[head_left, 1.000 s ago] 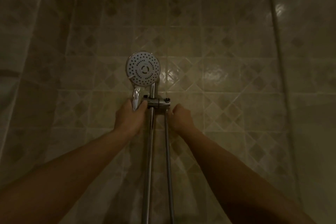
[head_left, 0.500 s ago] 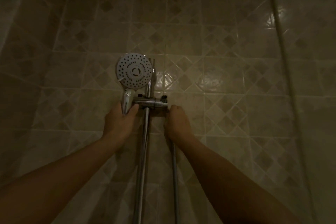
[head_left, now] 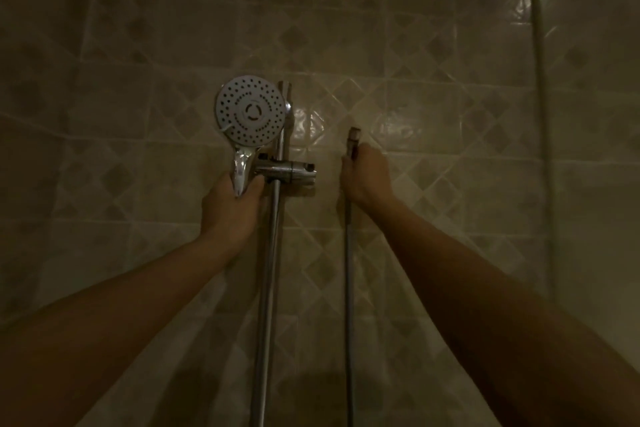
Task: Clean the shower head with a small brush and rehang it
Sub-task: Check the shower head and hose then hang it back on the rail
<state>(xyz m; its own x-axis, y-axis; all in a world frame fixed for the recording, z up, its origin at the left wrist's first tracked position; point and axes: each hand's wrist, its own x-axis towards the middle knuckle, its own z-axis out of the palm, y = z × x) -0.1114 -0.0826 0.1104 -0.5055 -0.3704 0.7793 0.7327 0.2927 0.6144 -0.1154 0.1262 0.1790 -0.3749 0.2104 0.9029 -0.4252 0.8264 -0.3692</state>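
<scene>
A round chrome shower head (head_left: pixel 251 111) faces me, its dotted spray face upright just left of the vertical slide rail (head_left: pixel 273 236). My left hand (head_left: pixel 232 208) is closed around its shiny handle (head_left: pixel 240 172), beside the chrome holder bracket (head_left: pixel 287 173) on the rail. My right hand (head_left: pixel 365 177) grips the metal hose (head_left: pixel 348 288) just below its end fitting (head_left: pixel 354 135), which sticks up free above my fist, apart from the handle. The hose hangs straight down to the bottom edge. No brush is in view.
A tiled wall (head_left: pixel 433 97) with diamond patterns fills the view in dim light. A thin vertical pipe (head_left: pixel 538 80) runs down the wall at the right. The corner of another wall lies at the far right.
My right hand has moved right, away from the bracket, carrying the hose end with it. The hose fitting now stands apart from the shower head handle. My left hand still holds the handle.
</scene>
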